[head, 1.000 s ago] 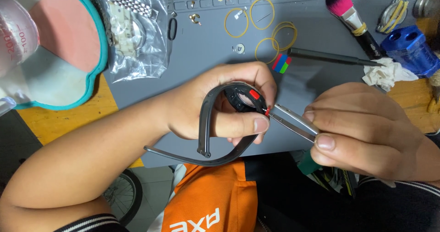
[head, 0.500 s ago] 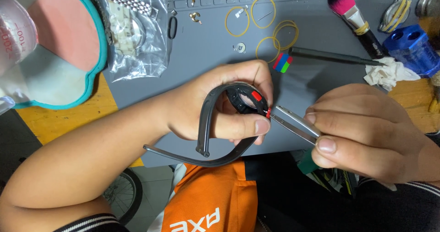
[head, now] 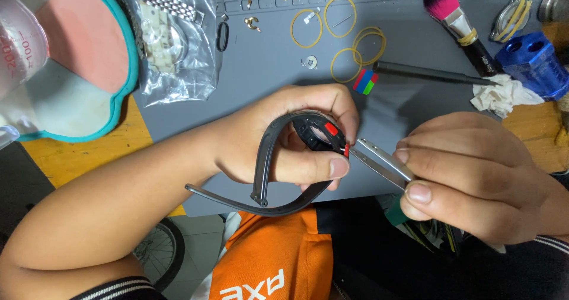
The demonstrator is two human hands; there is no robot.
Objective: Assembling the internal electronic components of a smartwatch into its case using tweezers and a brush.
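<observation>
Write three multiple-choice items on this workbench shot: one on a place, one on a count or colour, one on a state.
1. Where does the brush with the pink bristles lie?
A. upper right of the grey mat
B. under the left forearm
C. inside the plastic bag

2. What colour is the watch strap?
A. white
B. black
C. yellow

3. What does the right hand hold?
A. nothing
B. a rubber band
C. metal tweezers

Key: 1 A, it lies by the top right edge; 2 B, the band looping from the left hand is black; 3 C, the fingers pinch them, tips at the watch.
</observation>
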